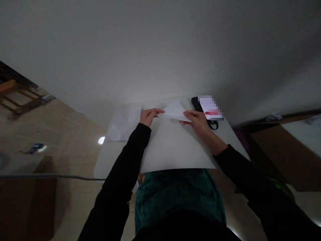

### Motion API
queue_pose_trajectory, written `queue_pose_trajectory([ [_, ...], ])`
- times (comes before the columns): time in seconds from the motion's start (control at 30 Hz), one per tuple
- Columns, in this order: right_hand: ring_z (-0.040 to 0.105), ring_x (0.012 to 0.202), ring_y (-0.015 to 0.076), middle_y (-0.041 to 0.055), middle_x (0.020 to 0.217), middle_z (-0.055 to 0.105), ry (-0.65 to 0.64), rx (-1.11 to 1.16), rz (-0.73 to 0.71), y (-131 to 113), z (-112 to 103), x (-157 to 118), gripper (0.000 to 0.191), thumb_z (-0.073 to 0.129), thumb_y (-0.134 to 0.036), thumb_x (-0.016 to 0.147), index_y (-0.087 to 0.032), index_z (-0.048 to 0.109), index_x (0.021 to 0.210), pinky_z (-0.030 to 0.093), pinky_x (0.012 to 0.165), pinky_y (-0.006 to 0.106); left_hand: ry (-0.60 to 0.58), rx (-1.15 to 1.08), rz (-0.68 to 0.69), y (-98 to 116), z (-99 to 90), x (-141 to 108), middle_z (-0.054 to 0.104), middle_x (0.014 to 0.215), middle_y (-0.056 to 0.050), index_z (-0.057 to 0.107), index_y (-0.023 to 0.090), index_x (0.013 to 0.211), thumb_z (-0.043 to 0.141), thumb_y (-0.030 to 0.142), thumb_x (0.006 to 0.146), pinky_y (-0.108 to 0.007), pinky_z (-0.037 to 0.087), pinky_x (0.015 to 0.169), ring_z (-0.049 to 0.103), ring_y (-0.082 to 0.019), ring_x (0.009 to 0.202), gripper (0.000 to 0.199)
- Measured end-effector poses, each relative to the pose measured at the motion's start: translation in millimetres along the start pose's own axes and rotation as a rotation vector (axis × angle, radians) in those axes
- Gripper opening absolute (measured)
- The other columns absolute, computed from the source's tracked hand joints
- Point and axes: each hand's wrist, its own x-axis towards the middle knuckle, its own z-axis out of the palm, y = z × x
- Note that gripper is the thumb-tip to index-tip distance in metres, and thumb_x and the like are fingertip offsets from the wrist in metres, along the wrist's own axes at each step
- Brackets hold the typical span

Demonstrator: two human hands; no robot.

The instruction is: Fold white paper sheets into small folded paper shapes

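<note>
A folded white paper (174,111) with a pointed top is held between my two hands, over the white table (175,150). My left hand (150,116) pinches its left corner between thumb and fingers. At the right corner, my right hand (195,121) grips the paper, thumb on top and fingers beneath. Another white sheet (125,123), with crease marks, lies flat on the table to the left of my left hand.
Behind my right hand, a black case (196,103) with a strap lies beside a blurred white and red item (210,107). A wall (160,50) rises behind the table. A wooden stool (15,95) stands far left; a cable (55,175) crosses at lower left.
</note>
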Motion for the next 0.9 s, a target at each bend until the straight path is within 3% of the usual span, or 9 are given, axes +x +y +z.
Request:
queue_pose_trajectory([
  [0.13,0.069,0.062,0.0178,0.0046,0.076,0.074,0.046,-0.086,-0.083,-4,-4,4,0.039,0.084,-0.05,0.064,-0.017,0.075,0.083,0.062,0.056,0.034,-0.106,0.023,-0.008,0,-4.4,-1,0.075,0.083,-0.004,0.081,0.019,0.083,0.055,0.018,0.061,-0.026,0.049,0.068,0.063,-0.014,0.074,0.034],
  [0.3,0.067,0.062,0.017,0.0037,0.073,0.073,0.073,-0.081,-0.094,-4,-9,10,0.038,0.086,-0.048,0.06,-0.016,0.076,0.079,0.063,0.056,0.035,-0.232,0.08,0.062,-4,-8.4,1,0.074,0.11,-0.006,0.078,0.023,0.1,0.066,0.007,0.052,-0.033,0.051,0.085,0.066,-0.021,0.101,0.053],
  [0.4,0.069,0.063,0.0172,0.0053,0.073,0.073,0.023,-0.066,-0.043,-3,-9,10,0.042,0.087,-0.049,0.058,-0.014,0.074,0.078,0.063,0.056,0.033,-0.15,0.146,0.106,-6,-6.4,1,0.075,0.102,-0.007,0.078,0.021,0.095,0.08,0.015,0.055,-0.036,0.052,0.089,0.067,-0.019,0.096,0.04],
  [0.5,0.072,0.063,0.0197,0.0048,0.072,0.074,-0.018,-0.059,-0.017,-5,-6,7,0.049,0.087,-0.049,0.059,-0.016,0.07,0.09,0.062,0.056,0.033,-0.05,0.125,0.09,-4,-2.4,0,0.076,0.089,-0.007,0.078,0.018,0.083,0.087,0.027,0.056,-0.036,0.053,0.087,0.068,-0.018,0.083,0.03],
  [0.57,0.073,0.063,0.0218,0.0028,0.069,0.074,-0.044,-0.051,-0.032,-8,-5,4,0.051,0.087,-0.047,0.061,-0.019,0.064,0.097,0.06,0.054,0.033,0.0,0.099,0.075,-2,-0.4,0,0.076,0.082,-0.006,0.078,0.018,0.076,0.088,0.032,0.055,-0.035,0.054,0.083,0.067,-0.016,0.076,0.028],
  [0.67,0.075,0.067,0.0223,0.0036,0.07,0.075,-0.14,-0.043,-0.044,-11,-4,3,0.041,0.084,-0.044,0.067,-0.02,0.062,0.092,0.06,0.058,0.032,0.082,0.092,0.067,0,0.6,0,0.073,0.073,-0.004,0.075,0.017,0.067,0.088,0.04,0.056,-0.032,0.054,0.072,0.064,-0.014,0.067,0.028],
  [0.8,0.076,0.076,0.0236,0.0085,0.08,0.077,-0.249,0.045,-0.035,-15,-6,5,0.027,0.076,-0.039,0.074,-0.016,0.07,0.088,0.061,0.067,0.035,0.191,0.163,0.078,2,-0.2,0,0.056,0.051,0.003,0.064,0.018,0.053,0.086,0.044,0.058,-0.025,0.041,0.049,0.048,-0.009,0.049,0.034],
  [0.9,0.076,0.088,0.0266,0.0088,0.09,0.077,-0.315,0.114,-0.04,-18,-8,5,0.028,0.075,-0.038,0.074,-0.016,0.074,0.09,0.062,0.079,0.041,0.247,0.186,0.086,3,-1.0,1,0.049,0.048,0.005,0.059,0.019,0.051,0.085,0.043,0.059,-0.023,0.031,0.043,0.039,-0.007,0.045,0.036],
])
